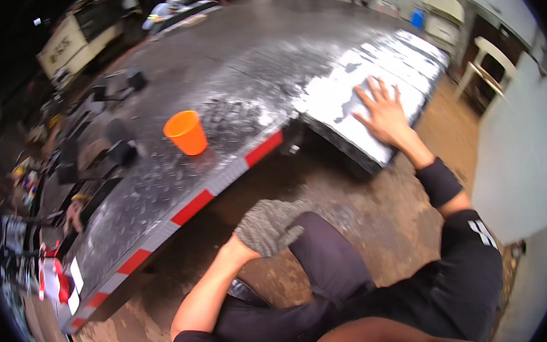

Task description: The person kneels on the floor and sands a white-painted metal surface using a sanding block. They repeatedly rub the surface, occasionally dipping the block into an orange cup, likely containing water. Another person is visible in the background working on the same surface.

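Note:
My right hand [385, 116], bare with a black band at the wrist, lies flat with fingers spread on a dark metal panel [420, 63]. Much of that panel shows bright white in patches; I cannot tell whether this is a coating or glare. My left hand [270, 226], in a grey knitted glove, rests on my dark-trousered knee [328, 247], fingers laid over it and nothing visible in them. An orange plastic cup [187, 133] stands on the dark tread-plate deck [226, 65], beyond my left hand.
Red and white reflective tape [193, 207] runs along the deck's near edge. Dark blocks and bars [121, 151] clutter the left side. A person [167, 9] is at the far end. Pale plastic chairs [444, 13] stand at the back right, near a light grey panel [510, 152].

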The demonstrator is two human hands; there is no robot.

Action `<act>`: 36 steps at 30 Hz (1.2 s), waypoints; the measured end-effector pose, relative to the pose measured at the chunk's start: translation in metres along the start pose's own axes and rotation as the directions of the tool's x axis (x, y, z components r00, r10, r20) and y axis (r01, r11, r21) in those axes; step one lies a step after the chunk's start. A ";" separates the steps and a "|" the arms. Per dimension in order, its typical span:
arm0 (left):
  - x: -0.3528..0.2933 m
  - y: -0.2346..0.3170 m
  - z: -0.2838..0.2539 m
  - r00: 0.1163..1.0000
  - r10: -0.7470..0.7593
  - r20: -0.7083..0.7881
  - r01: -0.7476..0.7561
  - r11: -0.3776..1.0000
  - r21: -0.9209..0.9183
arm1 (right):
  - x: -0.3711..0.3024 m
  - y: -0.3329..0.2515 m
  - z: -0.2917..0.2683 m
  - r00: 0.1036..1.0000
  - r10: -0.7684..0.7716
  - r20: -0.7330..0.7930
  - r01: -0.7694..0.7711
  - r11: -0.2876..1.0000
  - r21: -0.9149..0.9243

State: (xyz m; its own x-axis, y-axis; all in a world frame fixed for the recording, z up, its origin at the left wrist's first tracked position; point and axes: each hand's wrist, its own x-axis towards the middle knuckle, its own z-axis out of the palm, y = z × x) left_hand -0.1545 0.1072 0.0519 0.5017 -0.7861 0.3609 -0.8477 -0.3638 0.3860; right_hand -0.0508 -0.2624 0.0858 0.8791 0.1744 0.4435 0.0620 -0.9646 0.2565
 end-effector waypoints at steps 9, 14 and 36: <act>-0.018 -0.002 0.012 0.996 -0.018 -0.086 0.022 0.999 0.040 | 0.019 0.012 0.010 0.999 -0.032 0.041 0.038 0.989 -0.141; -0.014 0.001 0.006 0.996 -0.078 0.049 0.077 0.997 0.029 | -0.029 -0.007 0.011 0.963 -0.228 0.140 0.249 0.957 -0.147; -0.024 0.003 -0.010 0.988 -0.145 0.062 0.137 0.984 0.116 | 0.007 0.029 0.014 0.979 -0.204 0.023 0.205 0.963 -0.177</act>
State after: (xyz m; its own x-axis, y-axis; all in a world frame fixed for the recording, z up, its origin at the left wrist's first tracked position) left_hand -0.1672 0.1304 0.0523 0.6073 -0.7548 0.2479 -0.7854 -0.5232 0.3309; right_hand -0.0363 -0.2919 0.0838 0.8584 0.3633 0.3623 0.1560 -0.8575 0.4902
